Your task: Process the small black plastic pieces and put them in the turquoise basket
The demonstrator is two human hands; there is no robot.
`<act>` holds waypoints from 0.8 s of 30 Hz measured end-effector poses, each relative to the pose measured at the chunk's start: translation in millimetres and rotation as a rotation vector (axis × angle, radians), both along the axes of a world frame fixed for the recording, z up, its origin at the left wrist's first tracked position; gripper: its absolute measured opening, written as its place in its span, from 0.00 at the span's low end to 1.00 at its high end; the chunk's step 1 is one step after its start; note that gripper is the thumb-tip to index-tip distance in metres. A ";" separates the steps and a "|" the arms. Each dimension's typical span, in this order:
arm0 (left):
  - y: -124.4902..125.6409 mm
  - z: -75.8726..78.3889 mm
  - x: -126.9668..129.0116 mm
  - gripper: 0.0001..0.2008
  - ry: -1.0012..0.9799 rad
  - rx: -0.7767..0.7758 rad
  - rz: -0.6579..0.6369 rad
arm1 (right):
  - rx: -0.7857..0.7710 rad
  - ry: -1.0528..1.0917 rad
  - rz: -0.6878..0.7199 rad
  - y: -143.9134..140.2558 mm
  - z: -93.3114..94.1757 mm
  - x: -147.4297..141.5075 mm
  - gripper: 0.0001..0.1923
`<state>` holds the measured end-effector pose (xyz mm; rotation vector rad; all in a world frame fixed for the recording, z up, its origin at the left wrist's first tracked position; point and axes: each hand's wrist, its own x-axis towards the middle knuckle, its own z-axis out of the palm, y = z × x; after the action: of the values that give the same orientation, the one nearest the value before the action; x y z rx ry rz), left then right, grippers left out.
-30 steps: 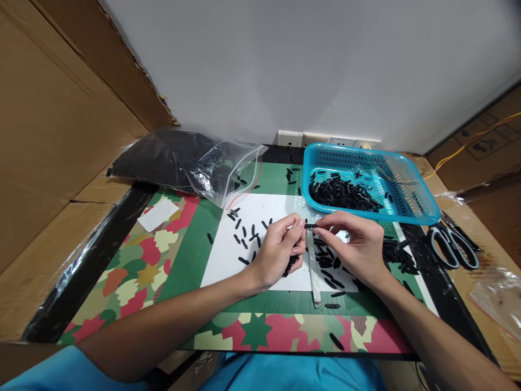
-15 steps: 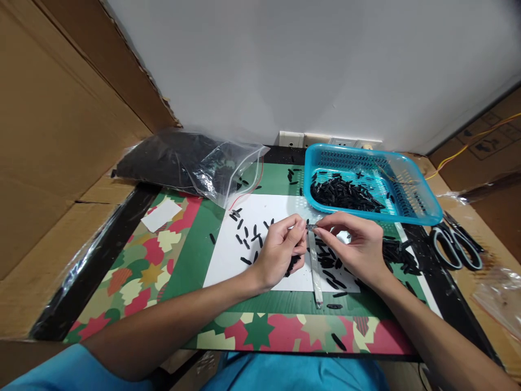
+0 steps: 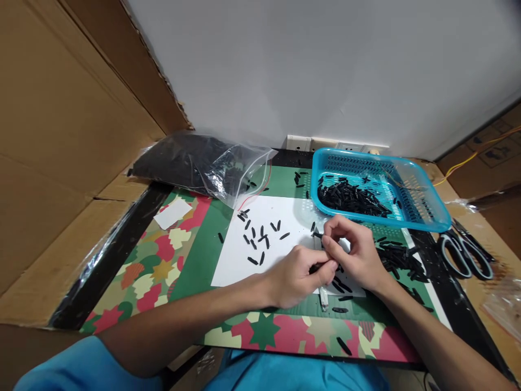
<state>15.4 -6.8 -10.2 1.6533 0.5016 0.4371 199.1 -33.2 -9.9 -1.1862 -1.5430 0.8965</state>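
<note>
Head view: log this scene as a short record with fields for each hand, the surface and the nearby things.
left hand: left hand low over the white paper sheet, fingers curled on small black plastic pieces
right hand: right hand pinches one short black plastic piece at its fingertips
surface: colourful star-patterned mat; loose black pieces scattered on the sheet
basket: blue plastic mesh basket at the far right, holding a pile of black pieces
bag: clear plastic bag of black pieces at the far left
scissors: grey-handled scissors at the right edge
</note>
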 end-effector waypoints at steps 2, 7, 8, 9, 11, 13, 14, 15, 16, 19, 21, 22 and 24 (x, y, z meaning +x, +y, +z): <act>0.0 -1.4 0.4 0.21 0.005 -0.010 0.013 | -0.080 0.043 0.040 0.5 1.7 -5.6 0.09; -2.6 -8.5 1.4 0.23 -0.010 -0.200 0.054 | -0.177 0.099 0.096 -0.7 3.7 -10.9 0.15; -2.8 -9.1 1.9 0.23 -0.016 -0.281 0.071 | -0.166 0.105 0.088 -0.9 3.1 -9.8 0.15; -2.6 -9.1 2.5 0.24 -0.029 -0.364 0.092 | -0.144 0.106 0.074 -1.0 2.3 -8.2 0.15; -0.3 -7.7 4.3 0.26 -0.077 -0.510 0.137 | -0.072 0.069 0.025 -0.8 0.5 -4.4 0.12; 4.0 -5.4 6.3 0.27 -0.140 -0.611 0.185 | 0.028 -0.024 -0.026 -0.5 -0.9 -1.1 0.08; 6.5 -4.3 7.3 0.27 -0.172 -0.650 0.215 | 0.084 -0.077 -0.040 -0.5 -1.3 0.2 0.06; 8.9 -3.4 8.1 0.26 -0.202 -0.685 0.250 | 0.139 -0.123 -0.041 -0.7 -1.4 0.9 0.04; 11.0 -2.7 8.7 0.25 -0.226 -0.718 0.283 | 0.187 -0.159 -0.029 -1.0 -1.4 1.3 0.03; 13.8 -1.6 9.6 0.25 -0.254 -0.763 0.328 | 0.276 -0.214 0.028 -2.4 -0.6 0.9 0.03; 13.2 -1.1 9.4 0.25 -0.237 -0.745 0.306 | 0.294 -0.231 0.045 -3.5 0.3 -0.1 0.06; 12.4 -0.7 9.2 0.25 -0.229 -0.730 0.298 | 0.298 -0.234 0.049 -4.0 0.8 -0.7 0.07; 10.7 0.0 8.8 0.26 -0.221 -0.694 0.300 | 0.308 -0.230 0.070 -5.0 1.9 -2.3 0.08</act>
<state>24.2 3.9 -10.2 0.8546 0.6483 0.5786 196.8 -38.2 -8.0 -1.0423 -1.8420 0.5533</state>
